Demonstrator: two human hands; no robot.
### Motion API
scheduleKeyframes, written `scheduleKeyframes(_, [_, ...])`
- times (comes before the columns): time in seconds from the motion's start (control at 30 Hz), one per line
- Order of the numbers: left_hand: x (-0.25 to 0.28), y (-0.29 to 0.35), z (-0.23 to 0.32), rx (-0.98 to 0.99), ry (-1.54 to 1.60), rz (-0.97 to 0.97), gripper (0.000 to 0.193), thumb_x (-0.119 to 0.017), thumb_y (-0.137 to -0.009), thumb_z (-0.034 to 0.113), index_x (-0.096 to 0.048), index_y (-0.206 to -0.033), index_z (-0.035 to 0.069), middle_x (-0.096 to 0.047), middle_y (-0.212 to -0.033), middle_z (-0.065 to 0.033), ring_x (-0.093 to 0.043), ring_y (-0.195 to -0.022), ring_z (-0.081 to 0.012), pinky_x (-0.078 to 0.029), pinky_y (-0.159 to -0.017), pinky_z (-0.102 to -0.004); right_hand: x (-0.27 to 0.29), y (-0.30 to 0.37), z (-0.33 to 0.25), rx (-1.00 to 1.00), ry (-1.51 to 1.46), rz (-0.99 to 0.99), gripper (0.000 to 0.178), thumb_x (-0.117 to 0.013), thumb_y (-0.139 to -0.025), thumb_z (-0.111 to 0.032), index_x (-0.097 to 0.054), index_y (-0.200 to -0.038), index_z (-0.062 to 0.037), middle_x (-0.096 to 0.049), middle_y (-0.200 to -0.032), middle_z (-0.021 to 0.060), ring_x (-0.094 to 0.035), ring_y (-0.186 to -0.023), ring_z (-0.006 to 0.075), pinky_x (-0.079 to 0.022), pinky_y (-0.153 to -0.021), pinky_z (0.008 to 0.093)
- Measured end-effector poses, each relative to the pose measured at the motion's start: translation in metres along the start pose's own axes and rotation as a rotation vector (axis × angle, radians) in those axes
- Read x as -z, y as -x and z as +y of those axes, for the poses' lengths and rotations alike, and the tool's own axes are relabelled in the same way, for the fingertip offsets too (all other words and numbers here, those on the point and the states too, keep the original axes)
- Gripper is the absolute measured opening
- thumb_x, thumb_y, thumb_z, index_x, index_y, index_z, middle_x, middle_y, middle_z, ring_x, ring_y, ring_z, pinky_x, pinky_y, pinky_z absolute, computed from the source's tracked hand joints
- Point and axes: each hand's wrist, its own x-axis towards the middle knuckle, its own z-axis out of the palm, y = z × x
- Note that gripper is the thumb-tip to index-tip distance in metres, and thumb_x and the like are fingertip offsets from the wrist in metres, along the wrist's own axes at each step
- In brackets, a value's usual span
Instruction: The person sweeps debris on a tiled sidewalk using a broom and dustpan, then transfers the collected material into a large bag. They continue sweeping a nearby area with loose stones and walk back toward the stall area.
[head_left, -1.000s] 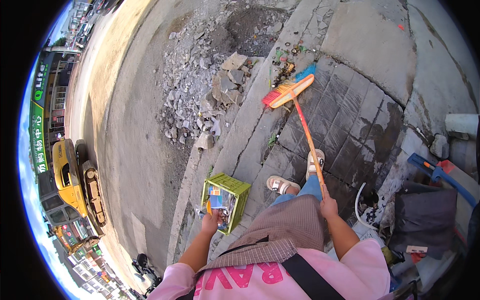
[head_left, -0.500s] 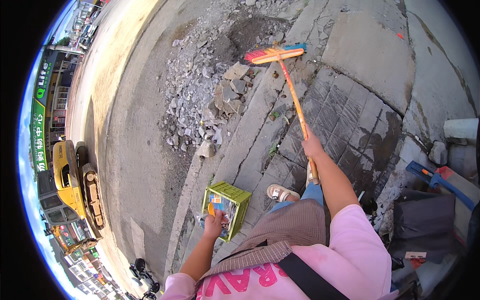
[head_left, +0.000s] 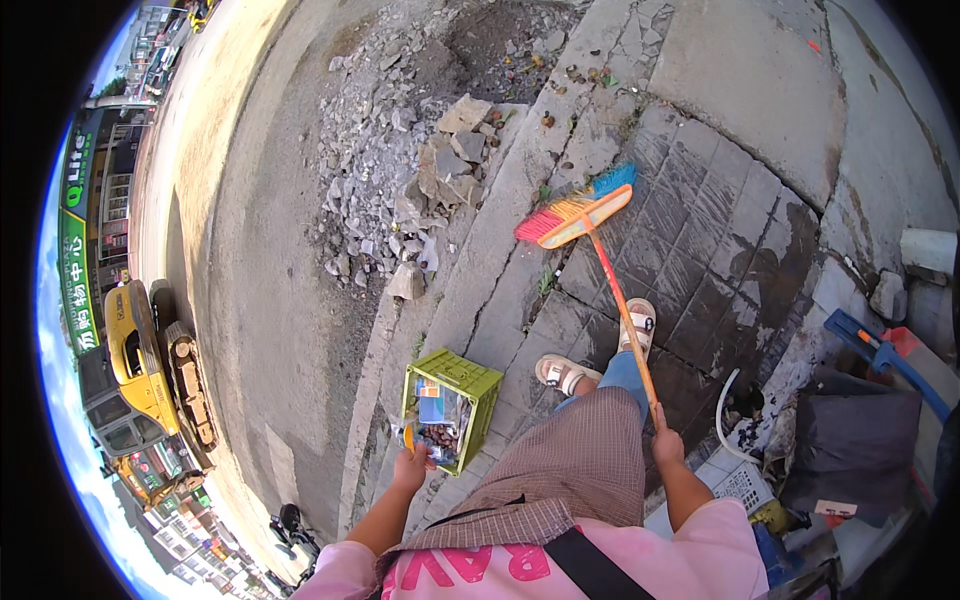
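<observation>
My right hand is closed round the upper end of a broom's orange stick. The broom head, with red, yellow and blue bristles, is over the paving ahead of my feet. At lower left, my left hand is closed on a small orange-yellow thing; its kind does not show. That hand is beside a yellow-green plastic crate, overlapping its lower left corner. Inside the crate are a blue packet, clear plastic and several small brown round items.
A heap of broken stone lies along the kerb, left of the paving. A yellow excavator stands across the road. On the right are a dark cloth-like bundle, a blue-handled tool, a white hose and a white basket.
The broom head has come back toward my feet, and my right hand has drawn down and nearer my body. My left hand has moved from over the crate's contents to its lower left corner.
</observation>
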Motion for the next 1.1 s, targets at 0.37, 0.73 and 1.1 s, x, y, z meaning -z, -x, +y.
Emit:
scheduleKeyframes(0.37, [-0.02, -0.009, 0.138, -0.345, 0.059, -0.12, 0.038, -0.042, -0.096, 0.033, -0.058, -0.083, 0.001, -0.061, -0.064, -0.0055, -0.059, -0.06, -0.0131, -0.046, -0.059, -0.0268, 0.031, 0.024, -0.054, 0.006, -0.099, 0.04, 0.063, -0.045, -0.086, -0.015, -0.022, -0.14, -0.0372, -0.062, -0.081, 0.0224, -0.063, -0.075, 0.0384, -0.049, -0.069, 0.0485])
scheduleKeyframes(0.73, [-0.021, -0.004, -0.005, 0.097, -0.069, -0.073, 0.039, -0.044, -0.094, 0.033, -0.059, -0.078, 0.001, -0.061, -0.062, -0.0069, -0.06, -0.056, -0.0159, -0.047, -0.055, -0.0298, 0.057, -0.107, -0.162, 0.296, -0.749, 0.073, 0.079, -0.053, -0.076, -0.002, -0.018, -0.144, -0.0227, -0.06, -0.089, 0.0204, -0.062, -0.065, 0.0247, -0.049, -0.053, 0.0352])
scheduleKeyframes(1.1, [-0.027, 0.029, 0.106, -0.262, 0.332, 0.018, 0.036, -0.04, -0.096, 0.031, -0.056, -0.084, 0.001, -0.06, -0.063, -0.0058, -0.057, -0.057, -0.0126, -0.046, -0.057, -0.0258, 0.267, -0.116, -0.253, 0.328, -0.54, 0.092, 0.067, -0.056, -0.081, -0.015, -0.026, -0.141, -0.022, -0.062, -0.096, 0.0213, -0.061, -0.088, 0.0367, -0.048, -0.077, 0.0427])
